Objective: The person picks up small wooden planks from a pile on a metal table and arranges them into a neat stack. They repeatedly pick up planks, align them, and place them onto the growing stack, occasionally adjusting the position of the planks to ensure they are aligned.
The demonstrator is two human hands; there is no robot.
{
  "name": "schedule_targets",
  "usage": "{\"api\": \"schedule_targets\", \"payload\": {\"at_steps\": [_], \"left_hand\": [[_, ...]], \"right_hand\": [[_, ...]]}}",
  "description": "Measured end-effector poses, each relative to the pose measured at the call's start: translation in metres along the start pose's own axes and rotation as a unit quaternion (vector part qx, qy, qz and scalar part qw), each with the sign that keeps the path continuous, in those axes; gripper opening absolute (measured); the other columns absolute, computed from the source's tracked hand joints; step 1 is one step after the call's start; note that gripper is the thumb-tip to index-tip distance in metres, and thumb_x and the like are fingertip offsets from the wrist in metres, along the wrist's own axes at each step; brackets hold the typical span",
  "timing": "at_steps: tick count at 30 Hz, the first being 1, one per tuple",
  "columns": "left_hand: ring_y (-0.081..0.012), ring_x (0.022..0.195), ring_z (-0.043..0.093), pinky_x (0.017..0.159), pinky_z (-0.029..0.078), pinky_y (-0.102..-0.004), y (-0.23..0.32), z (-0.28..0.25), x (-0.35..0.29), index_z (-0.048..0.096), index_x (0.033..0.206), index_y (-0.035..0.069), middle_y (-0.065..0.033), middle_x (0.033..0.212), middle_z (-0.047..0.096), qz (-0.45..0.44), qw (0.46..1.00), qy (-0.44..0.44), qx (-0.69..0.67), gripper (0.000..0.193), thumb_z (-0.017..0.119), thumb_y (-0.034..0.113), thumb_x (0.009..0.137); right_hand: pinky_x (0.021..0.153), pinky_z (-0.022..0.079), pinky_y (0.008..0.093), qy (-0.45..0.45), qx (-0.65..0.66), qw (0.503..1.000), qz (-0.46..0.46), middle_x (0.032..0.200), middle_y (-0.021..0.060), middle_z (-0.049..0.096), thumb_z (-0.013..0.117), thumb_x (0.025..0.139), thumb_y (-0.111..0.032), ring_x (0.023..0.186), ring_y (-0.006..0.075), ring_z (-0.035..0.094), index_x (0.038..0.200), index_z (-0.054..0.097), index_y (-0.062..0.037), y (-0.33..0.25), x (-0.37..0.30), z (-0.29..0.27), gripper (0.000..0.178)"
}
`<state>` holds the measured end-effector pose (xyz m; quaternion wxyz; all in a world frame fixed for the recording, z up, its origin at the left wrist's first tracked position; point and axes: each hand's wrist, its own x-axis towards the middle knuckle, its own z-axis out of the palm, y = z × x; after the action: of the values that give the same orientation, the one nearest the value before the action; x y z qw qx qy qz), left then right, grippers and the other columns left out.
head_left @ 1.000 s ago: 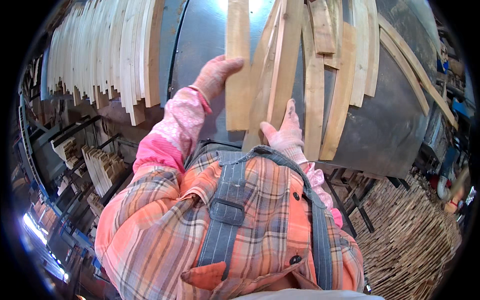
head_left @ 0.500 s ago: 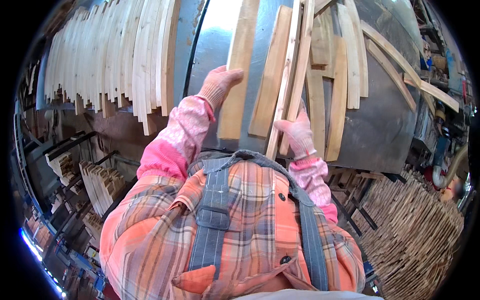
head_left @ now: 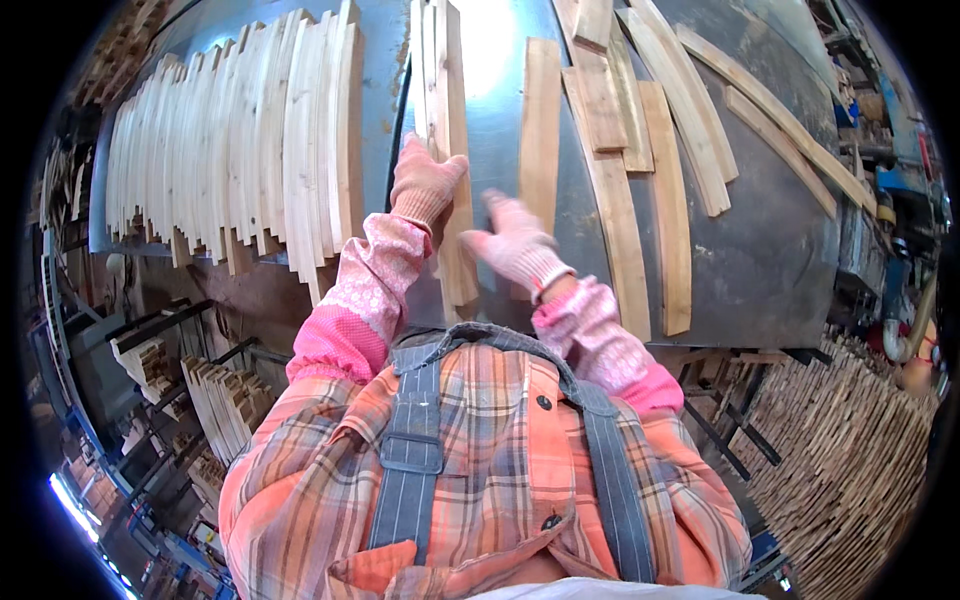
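A small group of upright wooden strips (head_left: 455, 85) stands side by side on the metal table (head_left: 500, 190), right of its dark seam. My gloved left hand (head_left: 428, 180) is closed around the strips near their lower part, thumb over the right edge. My gloved right hand (head_left: 515, 243), slightly blurred, hovers just right of them with thumb and fingers apart, holding nothing. Beneath and beyond its fingers lies a single wooden board (head_left: 539, 120), partly covered by the hand.
A long row of pale wooden strips (head_left: 230, 150) fills the table's left part. Loose boards (head_left: 620, 230) and curved pieces (head_left: 790, 120) lie to the right, some overlapping. Below the table's right edge is a big stack of wood (head_left: 850, 480); a rack with wood pieces (head_left: 225, 400) stands lower left.
My left hand has gone from a single board to the group of strips by the seam. My right hand has let go of its strips and moved left, opening. Some boards at right now lie slanted.
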<state>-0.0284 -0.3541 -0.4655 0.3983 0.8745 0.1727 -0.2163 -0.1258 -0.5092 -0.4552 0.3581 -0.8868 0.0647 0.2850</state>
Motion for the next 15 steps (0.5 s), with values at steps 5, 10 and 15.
{"api": "schedule_targets", "payload": {"at_steps": [5,10,15], "left_hand": [[-0.0422,0.126,0.060,0.107,0.050,-0.0452,-0.002,-0.038,0.014,0.039,0.149,-0.005,-0.0296,0.140,0.057,0.029,0.987,0.111,0.115,0.087,0.079,0.034,0.081],[-0.0426,0.125,0.060,0.105,0.050,-0.0469,-0.015,-0.072,0.035,0.050,0.143,-0.003,-0.0298,0.133,0.060,0.070,0.957,0.133,0.247,0.077,0.076,0.035,0.082],[-0.0417,0.132,0.054,0.111,0.045,-0.0468,-0.022,-0.081,0.040,0.058,0.140,0.000,-0.0260,0.141,0.058,0.239,0.919,0.170,0.264,0.072,0.075,0.045,0.086]], "right_hand": [[0.107,0.049,0.0454,0.131,-0.167,0.960,0.184,0.140,0.0233,0.054,0.088,0.075,-0.040,0.127,0.0383,0.057,0.157,0.024,0.0010,0.011,0.002,-0.028,0.112],[0.112,0.045,0.0453,0.120,-0.056,0.984,0.118,0.140,0.0277,0.053,0.086,0.075,-0.034,0.132,0.0418,0.053,0.154,0.034,0.0004,-0.007,0.022,-0.013,0.101],[0.107,0.050,0.0466,0.057,0.092,0.994,-0.033,0.136,0.0256,0.063,0.077,0.083,-0.030,0.127,0.0425,0.060,0.143,0.054,-0.0063,-0.076,0.079,0.004,0.069]]}}
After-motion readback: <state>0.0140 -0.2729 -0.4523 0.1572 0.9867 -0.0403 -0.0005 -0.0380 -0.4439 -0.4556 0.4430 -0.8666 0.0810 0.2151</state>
